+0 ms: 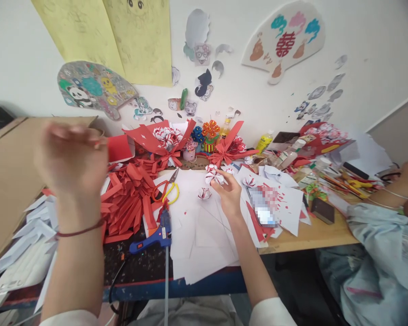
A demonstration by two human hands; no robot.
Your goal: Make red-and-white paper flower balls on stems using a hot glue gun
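Observation:
My right hand (230,194) is closed, its thumb and fingers pinching a white paper flower with red edges (215,177) above the white sheets (204,235). A similar loose paper flower (204,194) lies just left of it on the paper. Raised high on the left, my left hand (73,158) is smeared by motion; its fingers look curled, but what they hold, if anything, does not show. Below and right of that hand spreads a heap of folded red paper strips (129,199). Scissors with red and yellow handles (168,188) and a blue glue gun (156,237) lie between heap and sheets.
Finished-looking red and white bouquets (168,140) stand along the wall. A phone (262,208) lies on the right. Folded white strips (37,226) and a cardboard box (10,181) are at the left. Another person's arm (399,181) reaches in at the right edge.

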